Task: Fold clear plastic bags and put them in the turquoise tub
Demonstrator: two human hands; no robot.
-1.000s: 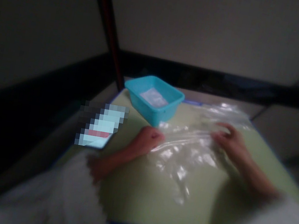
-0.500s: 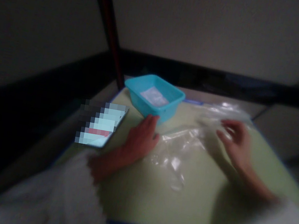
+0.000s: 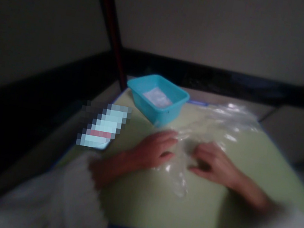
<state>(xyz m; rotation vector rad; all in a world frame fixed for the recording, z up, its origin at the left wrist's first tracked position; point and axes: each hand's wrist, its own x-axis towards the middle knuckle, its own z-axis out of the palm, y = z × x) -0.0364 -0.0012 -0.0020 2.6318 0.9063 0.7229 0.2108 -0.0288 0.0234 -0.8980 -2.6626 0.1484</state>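
Head view, entries from the hands outward. Item: crumpled sheet or bag of clear, thin plastic film (image 3: 179, 182), just right of and below the centre of the frame, lying on the tabletop between and under the hands; its outline is blurred. Left hand (image 3: 156, 149): over the film's left part, fingers stretched close together, thumb apart below them; no pinch seen. Right hand (image 3: 213, 163): at the film's right side, fingers bent, thumb apart from them; whether a fold is caught beneath cannot be told.

Step in hand, as judged: arranging the film by touch, probably smoothing or gathering it. Next move, as judged, calls for light fingertips and one found edge, since film this thin would likely cling or slide.

Further clear plastic film (image 3: 235, 114): glossy heap, right of centre, towards the table's far edge; whether joined to the first cannot be told. Turquoise rectangular plastic tub (image 3: 166, 116): above centre, upright, a flat whitish packet (image 3: 157, 97) inside. Flat device with a bright screen (image 3: 105, 127): left of centre, blurred out in blocks. Pale green tabletop with blue edging (image 3: 169, 220): beneath all.
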